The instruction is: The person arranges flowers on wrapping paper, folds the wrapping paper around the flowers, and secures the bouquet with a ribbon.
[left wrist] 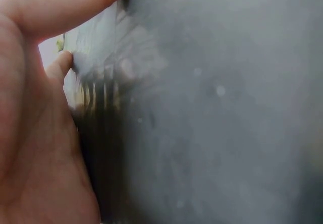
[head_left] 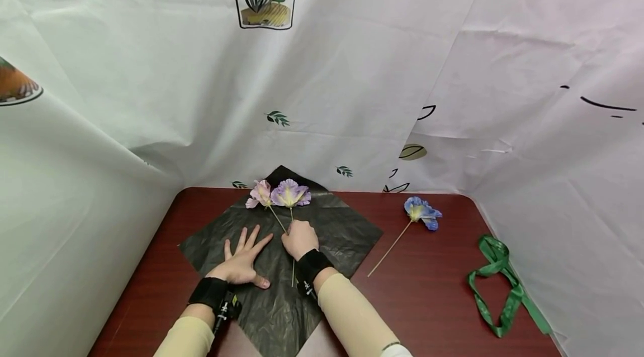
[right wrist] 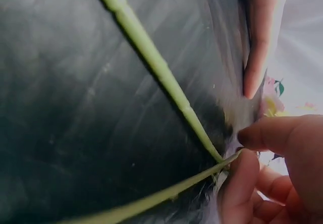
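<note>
Spread fingers of my left hand [head_left: 242,262] rest on a sheet of black wrapping paper [head_left: 347,234], left of the flower stems. My right hand [head_left: 300,238] is low over the paper, its thumb and forefinger pinching a flower stem [right wrist: 171,190]. A second green stem [right wrist: 159,72] meets it near the fingertips in the right wrist view. Above the hand lie a pink flower [head_left: 261,194] and a purple flower [head_left: 290,194], side by side on the paper's upper part. Which flower's stem is pinched I cannot tell. The left wrist view shows mostly blurred dark paper beside the palm.
A blue flower [head_left: 421,213] with a long stem lies on the red-brown table [head_left: 427,301], right of the paper. Farther right is a looped green ribbon [head_left: 513,290] near the table's edge. White printed cloth [head_left: 352,66] hangs behind and at both sides.
</note>
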Demonstrator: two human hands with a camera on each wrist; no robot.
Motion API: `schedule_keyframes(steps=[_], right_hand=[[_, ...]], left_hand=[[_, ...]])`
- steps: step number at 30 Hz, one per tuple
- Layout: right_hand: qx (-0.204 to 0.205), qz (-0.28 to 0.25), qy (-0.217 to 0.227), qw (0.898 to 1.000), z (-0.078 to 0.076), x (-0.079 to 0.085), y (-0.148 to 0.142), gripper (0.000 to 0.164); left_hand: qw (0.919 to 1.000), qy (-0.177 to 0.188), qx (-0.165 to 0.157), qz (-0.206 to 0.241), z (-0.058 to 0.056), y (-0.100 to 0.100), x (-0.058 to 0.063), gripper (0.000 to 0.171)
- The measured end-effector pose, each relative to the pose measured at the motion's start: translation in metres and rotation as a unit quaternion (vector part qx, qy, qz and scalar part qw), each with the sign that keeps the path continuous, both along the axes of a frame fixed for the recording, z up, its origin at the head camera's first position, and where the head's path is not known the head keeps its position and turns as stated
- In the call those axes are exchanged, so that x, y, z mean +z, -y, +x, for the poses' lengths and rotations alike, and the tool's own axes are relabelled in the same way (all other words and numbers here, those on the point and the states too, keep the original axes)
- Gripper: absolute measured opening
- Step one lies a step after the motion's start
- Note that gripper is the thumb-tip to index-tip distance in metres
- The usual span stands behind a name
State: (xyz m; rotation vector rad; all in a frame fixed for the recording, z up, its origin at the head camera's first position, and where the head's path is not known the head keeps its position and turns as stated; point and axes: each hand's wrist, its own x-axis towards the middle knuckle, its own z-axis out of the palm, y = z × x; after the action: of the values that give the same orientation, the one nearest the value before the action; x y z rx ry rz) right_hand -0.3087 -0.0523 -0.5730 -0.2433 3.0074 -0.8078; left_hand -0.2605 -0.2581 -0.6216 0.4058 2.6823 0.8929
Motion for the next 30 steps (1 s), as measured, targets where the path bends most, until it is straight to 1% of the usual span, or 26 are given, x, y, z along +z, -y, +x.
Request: schedule_keyframes(steps=[5, 8, 10, 13, 17, 19, 21, 24, 26, 30], right_hand=[[0.023, -0.058, -0.031, 0.998, 0.009, 0.004, 0.001, 0.031], [0.027, -0.094, -0.028, 0.995, 0.014, 0.006, 0.002, 0.026], [0.023, -0.117, -0.027, 0.993, 0.018, 0.007, 0.003, 0.024], [0.009, -0.136, -0.028, 0.99, 0.021, 0.006, 0.004, 0.021], [-0.017, -0.133, -0.041, 0.99, 0.019, -0.003, 0.002, 0.021], [-0.029, -0.136, -0.033, 0.99, 0.017, -0.007, 0.0, 0.022], [-0.037, -0.145, -0.005, 0.989, 0.015, -0.011, -0.002, 0.021], [-0.045, -0.173, 0.042, 0.983, 0.013, -0.012, -0.003, 0.019], [-0.049, -0.186, 0.051, 0.98, 0.013, -0.012, -0.004, 0.018], [-0.043, -0.21, 0.038, 0.976, 0.014, -0.007, -0.002, 0.015]], left_hand=[[1.0, 0.0, -0.001, 0.001, 0.001, 0.0, 0.0, 0.136], [1.0, -0.004, 0.0, -0.003, 0.0, 0.0, 0.0, 0.136], [1.0, -0.005, 0.001, -0.005, 0.0, 0.0, 0.001, 0.136], [1.0, -0.008, 0.002, -0.001, 0.0, -0.001, 0.0, 0.135], [0.9999, -0.012, 0.004, 0.006, 0.0, -0.002, 0.0, 0.134], [0.9999, -0.015, 0.003, 0.007, 0.0, -0.002, -0.001, 0.134], [0.9999, -0.014, 0.002, 0.002, 0.0, -0.001, -0.002, 0.135], [0.9999, -0.011, 0.0, -0.005, 0.0, -0.001, -0.004, 0.137], [0.9999, -0.011, 0.0, -0.006, 0.0, 0.0, -0.004, 0.137], [0.9998, -0.02, 0.001, -0.002, 0.0, -0.001, -0.003, 0.136]])
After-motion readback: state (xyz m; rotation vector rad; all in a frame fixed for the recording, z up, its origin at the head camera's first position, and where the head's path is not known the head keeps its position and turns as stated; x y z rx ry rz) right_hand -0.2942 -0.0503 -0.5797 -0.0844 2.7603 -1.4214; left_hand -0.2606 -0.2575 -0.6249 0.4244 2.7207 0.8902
